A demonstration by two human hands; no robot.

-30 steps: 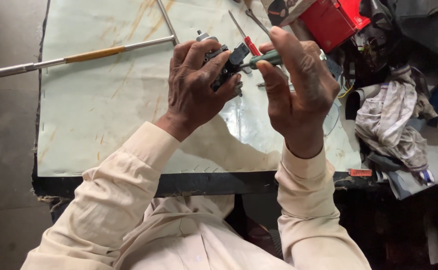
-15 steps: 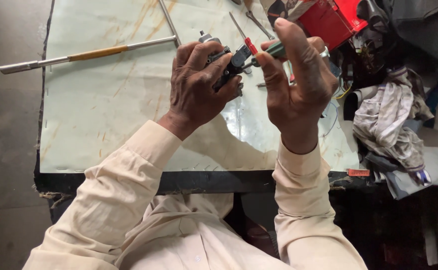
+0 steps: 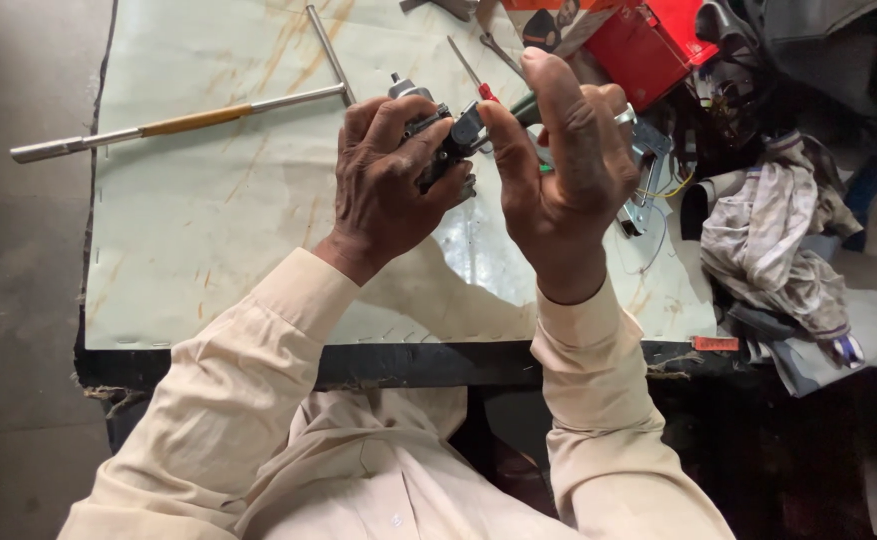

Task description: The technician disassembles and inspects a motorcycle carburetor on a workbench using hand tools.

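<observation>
Head view, looking down: the left hand is gripping a small dark metal part above a pale green table. The right hand is closing around a green-handled tool, probably a screwdriver, though fingers are hiding most of it, and pressing its tip into the part. This looks like the fastening or loosening step. A steady hold and careful turning seem to be what the next move is calling for. A long T-handled wrench and a crumpled rag are lying nearby.
</observation>
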